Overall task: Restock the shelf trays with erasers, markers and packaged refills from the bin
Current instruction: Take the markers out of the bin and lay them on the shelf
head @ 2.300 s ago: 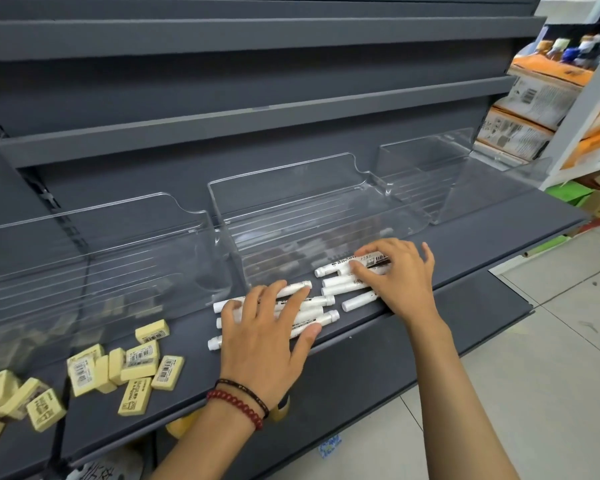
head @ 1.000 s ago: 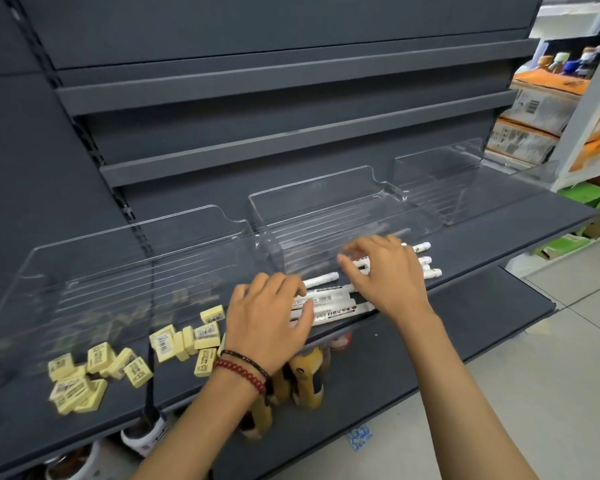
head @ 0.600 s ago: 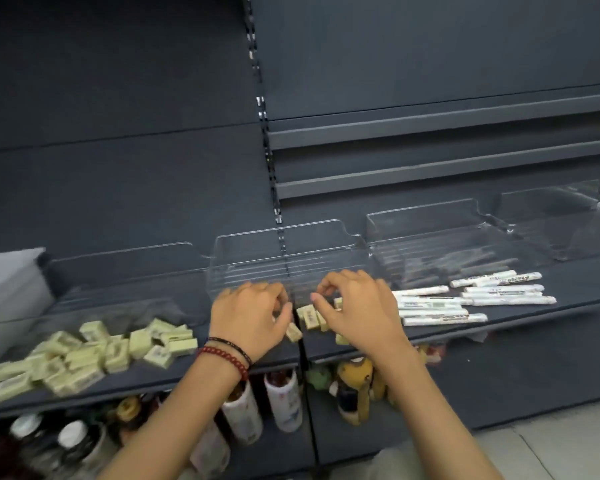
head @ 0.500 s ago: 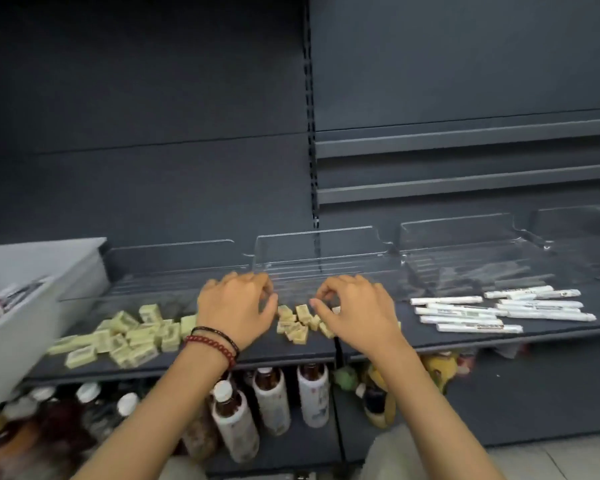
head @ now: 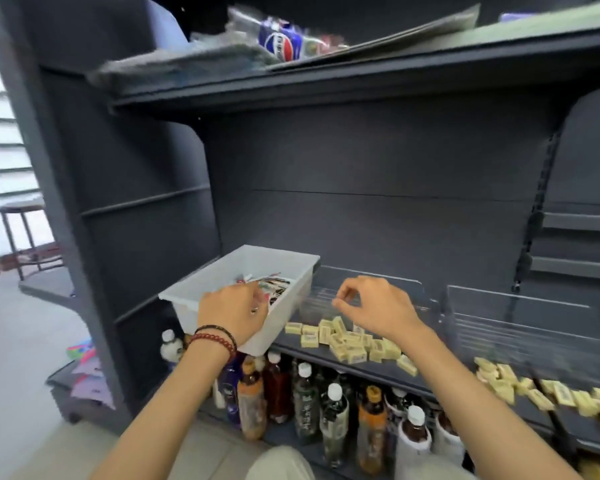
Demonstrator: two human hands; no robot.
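Both hands have left the erasers at centre; my left hand now dips into the white bin, centre left, grip hidden; my right hand hovers loosely curled, empty. I judge the refills come next.

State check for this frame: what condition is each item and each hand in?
white bin: on the shelf, open-topped, holding packaged items.
erasers: loose pile on the shelf in front of the clear tray.
clear tray: upright behind the erasers.
left hand: fingers down in the bin; grip hidden.
right hand: above the erasers, fingertips pinched; contents unclear.
bottles: upright, capped, on the lower shelf.
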